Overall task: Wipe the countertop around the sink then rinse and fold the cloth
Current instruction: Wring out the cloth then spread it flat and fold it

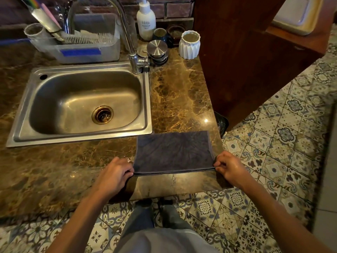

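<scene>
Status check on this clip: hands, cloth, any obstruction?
Left hand and right hand each pinch a near corner. Cloth flat on countertop right of sink, folded double. Nothing in the way.

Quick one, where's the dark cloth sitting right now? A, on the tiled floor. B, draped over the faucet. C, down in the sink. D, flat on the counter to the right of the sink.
D: the cloth lies flat on the marble countertop right of the sink, with the left hand and right hand pinching its near corners.
</scene>
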The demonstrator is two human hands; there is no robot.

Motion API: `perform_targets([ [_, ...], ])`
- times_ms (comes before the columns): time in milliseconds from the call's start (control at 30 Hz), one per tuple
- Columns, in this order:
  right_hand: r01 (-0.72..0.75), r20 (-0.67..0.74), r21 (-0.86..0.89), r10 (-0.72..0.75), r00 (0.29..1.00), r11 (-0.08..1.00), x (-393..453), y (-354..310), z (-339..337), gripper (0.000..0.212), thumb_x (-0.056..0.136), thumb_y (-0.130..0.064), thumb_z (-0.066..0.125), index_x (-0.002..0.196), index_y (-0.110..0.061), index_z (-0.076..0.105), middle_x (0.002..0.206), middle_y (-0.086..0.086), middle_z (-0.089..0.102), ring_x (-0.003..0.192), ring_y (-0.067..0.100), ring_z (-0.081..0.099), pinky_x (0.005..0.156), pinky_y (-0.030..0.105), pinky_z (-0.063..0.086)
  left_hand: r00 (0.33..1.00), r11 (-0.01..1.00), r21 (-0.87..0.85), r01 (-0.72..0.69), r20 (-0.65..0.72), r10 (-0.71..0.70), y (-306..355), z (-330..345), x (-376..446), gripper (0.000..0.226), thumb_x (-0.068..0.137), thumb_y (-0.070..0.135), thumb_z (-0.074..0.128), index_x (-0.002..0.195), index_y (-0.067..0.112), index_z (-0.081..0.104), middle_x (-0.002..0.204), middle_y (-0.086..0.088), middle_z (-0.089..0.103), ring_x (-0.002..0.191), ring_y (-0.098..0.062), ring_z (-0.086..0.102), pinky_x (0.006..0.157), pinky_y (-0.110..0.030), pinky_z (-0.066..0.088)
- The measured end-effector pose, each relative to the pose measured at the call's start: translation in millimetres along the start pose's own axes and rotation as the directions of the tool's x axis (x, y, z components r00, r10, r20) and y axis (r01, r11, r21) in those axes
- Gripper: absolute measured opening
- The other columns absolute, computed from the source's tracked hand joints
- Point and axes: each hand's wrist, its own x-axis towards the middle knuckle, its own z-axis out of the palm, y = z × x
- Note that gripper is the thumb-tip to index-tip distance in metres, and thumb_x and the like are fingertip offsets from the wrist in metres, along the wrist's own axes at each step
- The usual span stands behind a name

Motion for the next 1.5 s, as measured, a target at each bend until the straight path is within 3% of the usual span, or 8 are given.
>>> perform_targets([
  [167,0.022,-0.028,-0.138,-0.026,0.999,0.990,-4.5,4.8,12.0,0.020,0.087,0.002,0.061,0.089,-0.015,0.070,0.103,0.003,0.054,0.094,0.019,0.051,0.082,0.033,0.044,0.998,0.998,0.053,0.031,0.059,-0.034,0.6,-0.6,-4.9,0.009,0.090,0.029,0.071,0.098,0.029,0.076,0.115,0.007,0.061,0.107,-0.018,0.052,0.087,-0.037,0.049],
  [267,-0.105,-0.166,0.087,0.118,0.979,0.991,-0.4,-2.7,16.3,0.015,0.088,0.007,0.057,0.089,-0.006,0.065,0.099,-0.001,0.055,0.092,0.017,0.050,0.080,0.032,0.046,0.994,0.990,0.127,0.067,-0.090,-0.055,13.1,-3.1,-2.5,0.014,0.089,0.033,0.072,0.102,0.029,0.078,0.136,0.001,0.053,0.121,-0.023,0.043,0.096,-0.043,0.044],
  [433,0.065,-0.415,0.072,-0.029,0.909,0.995,23.3,-75.3,40.3,0.034,0.097,-0.009,0.049,0.128,-0.003,0.062,0.133,0.008,0.058,0.126,0.015,0.051,0.113,0.028,0.035,0.953,0.986,0.050,-0.157,-0.254,0.164,58.2,27.7,51.4,0.045,0.091,0.012,0.067,0.136,0.010,0.061,0.149,-0.010,0.050,0.141,-0.025,0.043,0.115,-0.046,0.041],
  [600,0.015,-0.262,-0.158,-0.057,0.963,0.987,59.4,-79.6,77.3,0.063,0.104,-0.043,0.021,0.159,-0.012,0.022,0.168,0.008,0.017,0.156,0.022,0.009,0.125,0.037,0.004,0.992,0.967,0.236,-0.091,-0.065,0.109,52.7,56.5,72.4,0.067,0.104,0.052,0.026,0.161,0.021,0.009,0.169,-0.006,0.005,0.156,-0.022,0.001,0.127,-0.041,0.014],
  [1000,0.005,-0.164,-0.430,-0.084,0.983,0.903,68.1,-56.5,72.4,0.069,0.103,-0.058,0.012,0.161,-0.023,0.009,0.169,0.008,0.000,0.156,0.027,-0.005,0.127,0.046,0.004,0.901,0.892,0.150,0.426,-0.165,-0.402,95.5,79.8,25.5,0.074,0.095,0.063,0.032,0.158,0.024,0.027,0.163,-0.019,0.026,0.152,-0.039,0.022,0.120,-0.051,0.018],
  [1167,-0.008,-0.181,-0.377,-0.065,0.981,0.926,68.6,-65.6,68.2,0.070,0.102,-0.060,0.011,0.160,-0.022,0.017,0.168,0.011,0.007,0.155,0.033,0.004,0.125,0.054,0.013,0.908,0.916,0.102,0.389,-0.212,-0.362,96.4,73.9,27.9,0.071,0.095,0.059,0.040,0.156,0.023,0.035,0.161,-0.020,0.031,0.151,-0.039,0.026,0.119,-0.057,0.026],
  [1367,-0.060,-0.221,-0.402,-0.033,0.975,0.914,67.3,-80.8,81.4,0.070,0.102,-0.059,0.018,0.159,-0.019,0.023,0.167,0.016,0.015,0.154,0.036,0.013,0.123,0.054,0.018,0.981,0.961,0.273,-0.040,-0.174,0.091,59.3,63.3,42.6,0.073,0.094,0.062,0.046,0.157,0.027,0.031,0.167,-0.006,0.022,0.154,-0.033,0.021,0.122,-0.054,0.023],
  [1500,0.071,-0.131,-0.491,-0.154,0.979,0.869,86.2,-68.1,76.1,0.067,0.103,-0.059,0.022,0.160,-0.024,0.020,0.167,0.013,0.015,0.155,0.033,0.013,0.123,0.051,0.010,0.984,0.959,0.252,0.128,-0.155,-0.090,57.4,70.8,31.7,0.076,0.091,0.068,0.044,0.155,0.029,0.037,0.162,-0.013,0.032,0.150,-0.039,0.028,0.119,-0.057,0.027],
])
